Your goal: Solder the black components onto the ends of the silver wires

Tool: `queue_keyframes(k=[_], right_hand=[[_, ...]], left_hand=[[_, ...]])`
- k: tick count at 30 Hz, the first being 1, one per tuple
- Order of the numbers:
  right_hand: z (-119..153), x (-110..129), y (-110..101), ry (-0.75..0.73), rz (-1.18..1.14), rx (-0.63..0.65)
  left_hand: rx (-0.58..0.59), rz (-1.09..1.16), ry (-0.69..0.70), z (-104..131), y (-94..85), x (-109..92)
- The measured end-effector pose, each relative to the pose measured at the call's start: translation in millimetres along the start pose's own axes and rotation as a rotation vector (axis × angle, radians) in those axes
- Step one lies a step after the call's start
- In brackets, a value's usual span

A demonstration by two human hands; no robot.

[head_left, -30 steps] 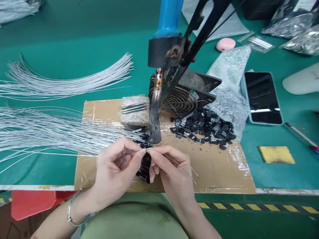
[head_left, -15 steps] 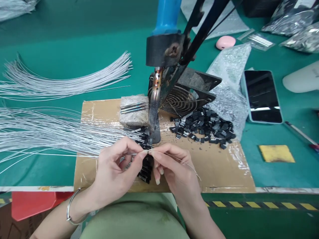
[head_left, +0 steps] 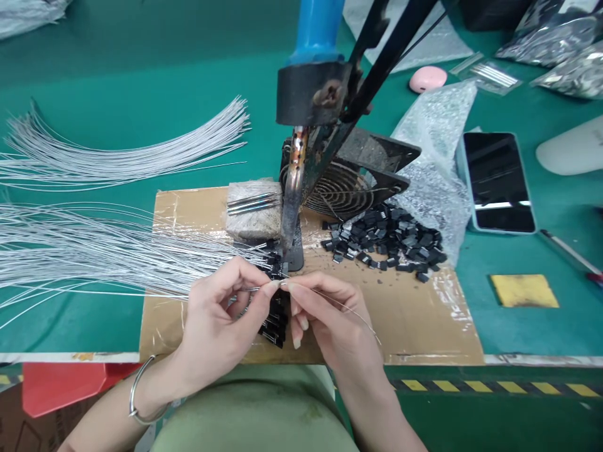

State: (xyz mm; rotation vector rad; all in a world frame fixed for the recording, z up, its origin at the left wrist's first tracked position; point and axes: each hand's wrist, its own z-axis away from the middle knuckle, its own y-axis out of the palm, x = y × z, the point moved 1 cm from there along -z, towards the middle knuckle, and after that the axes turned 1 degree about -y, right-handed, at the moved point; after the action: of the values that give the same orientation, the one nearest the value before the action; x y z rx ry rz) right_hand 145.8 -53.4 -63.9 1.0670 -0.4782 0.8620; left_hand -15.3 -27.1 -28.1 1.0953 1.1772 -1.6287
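My left hand [head_left: 221, 320] is closed in a pinch at a white wire's end, thumb against forefinger. Meeting it fingertip to fingertip, my right hand [head_left: 342, 320] pinches a thin wire [head_left: 374, 333] that trails back over the hand to the right. The small joint between the fingertips is mostly hidden. Just above them stands a soldering iron [head_left: 295, 166], its dark tip pointing down. Beneath my hands, small black connectors [head_left: 274, 326] lie in a row, partly covered. White wires [head_left: 103, 251] run from the left toward that row.
Brown cardboard [head_left: 424, 320] covers the work spot. A heap of loose black connectors [head_left: 386, 238] lies right of the iron, before a fan [head_left: 336, 188]. A wrapped block [head_left: 254, 223] stands left of the iron. Further right are a phone [head_left: 499, 182] and a yellow sponge [head_left: 524, 290].
Both hands keep their pinch, fingertips together. My right hand has shifted very slightly to the right, and the trailing thin wire with it.
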Motion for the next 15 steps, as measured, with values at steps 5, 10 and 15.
queue_keyframes(k=[5, 10, 15], right_hand=[[0, -4, 8, -0.022, -0.075, -0.055], [2, -14, 15, -0.078, -0.134, -0.09], [7, -12, 1, -0.195, 0.086, -0.092]], left_hand=[[-0.058, -0.001, 0.022, 3, 4.3, 2], [-0.065, 0.042, 0.037, 4, 7.6, 2], [-0.081, 0.037, 0.002, 1, 5.0, -1]])
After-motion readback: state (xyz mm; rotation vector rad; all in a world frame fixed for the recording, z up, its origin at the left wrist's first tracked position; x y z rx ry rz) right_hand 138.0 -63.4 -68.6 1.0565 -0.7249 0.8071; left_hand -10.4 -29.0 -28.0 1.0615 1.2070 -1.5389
